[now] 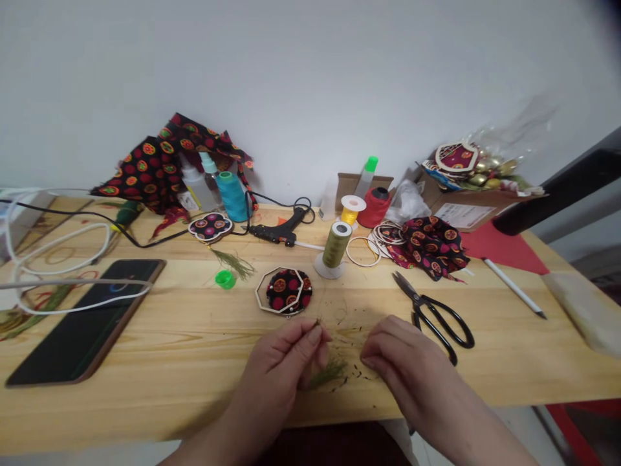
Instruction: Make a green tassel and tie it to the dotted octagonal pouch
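My left hand (290, 357) is closed near the table's front edge, pinching the top of an olive-green thread tassel (330, 373) between thumb and fingers. The tassel's loose strands fan out to the right below the fingers. To the right, my right hand (405, 355) is pinched shut; anything between its fingertips is too small to make out. Black-handled scissors (431, 314) lie just beyond it, blades pointing away. Behind my left hand sits an octagonal wooden frame (259, 299) with a round patterned fabric piece (286, 290). Dark scraps are scattered between the hands.
An olive thread spool (336, 246) stands behind the hands, near a yellow spool (352, 210) and a red cone (374, 207). A glue gun (279, 230) lies farther back. At left are a phone (87, 323) and white cable (104, 226); a white pencil (514, 288) lies right.
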`<state>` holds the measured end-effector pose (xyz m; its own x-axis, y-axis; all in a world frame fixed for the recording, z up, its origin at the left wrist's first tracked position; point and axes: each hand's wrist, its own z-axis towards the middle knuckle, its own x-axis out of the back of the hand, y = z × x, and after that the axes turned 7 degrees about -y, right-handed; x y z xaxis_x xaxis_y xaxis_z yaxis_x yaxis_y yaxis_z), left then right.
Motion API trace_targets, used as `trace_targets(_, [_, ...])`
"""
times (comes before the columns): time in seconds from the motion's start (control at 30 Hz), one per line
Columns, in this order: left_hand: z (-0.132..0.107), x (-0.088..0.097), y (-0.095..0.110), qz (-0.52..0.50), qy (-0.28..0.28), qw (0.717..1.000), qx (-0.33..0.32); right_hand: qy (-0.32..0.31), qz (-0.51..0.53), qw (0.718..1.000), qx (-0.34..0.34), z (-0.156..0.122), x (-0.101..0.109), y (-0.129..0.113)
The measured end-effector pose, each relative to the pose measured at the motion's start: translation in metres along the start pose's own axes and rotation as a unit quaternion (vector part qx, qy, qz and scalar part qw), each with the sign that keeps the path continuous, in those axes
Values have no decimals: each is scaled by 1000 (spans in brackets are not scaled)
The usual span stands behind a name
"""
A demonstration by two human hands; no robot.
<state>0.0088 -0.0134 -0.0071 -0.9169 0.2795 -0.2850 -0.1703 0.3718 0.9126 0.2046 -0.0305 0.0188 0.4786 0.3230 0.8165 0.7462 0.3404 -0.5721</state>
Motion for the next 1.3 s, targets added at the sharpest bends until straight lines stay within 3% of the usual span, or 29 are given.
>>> trace_targets(0.13, [3,-4,13,113,-32,993,-20,8,-9,1000,22,9,17,-7])
trace_targets(0.3, [6,-6,22,167,-104,979,-55,14,-41,997,57,22,28,-12])
trace_targets(0.37, [8,-5,22,159,-93,982,-51,37,-21,997,65,26,29,-10])
trace_targets(0.43, [10,-5,19,113,-61,991,-22,110,27,992,52,30,28,-6])
trace_targets(0.5, [13,-4,15,37,-43,998,25,205,99,974,13,33,23,-1])
trace_targets(0.57, [15,-3,11,-15,-33,999,32,245,195,949,-33,35,14,3])
trace_targets(0.7, [15,-4,9,-65,-17,997,36,188,417,884,-97,37,-8,2])
trace_targets(0.8, [14,-5,9,-66,-16,997,32,175,492,847,-103,39,-19,-2])
trace_targets(0.87, [14,-5,7,-56,-28,997,32,183,481,853,-87,40,-21,-5])
trace_targets(0.97, [14,-5,5,-48,-48,997,36,189,424,884,-49,41,-19,-8])
trace_targets(1.17, [14,-7,10,-75,-12,996,42,208,263,942,29,37,-8,-9])
trace_targets(1.3, [14,-8,8,-93,-26,994,57,185,218,956,62,38,-4,-13])
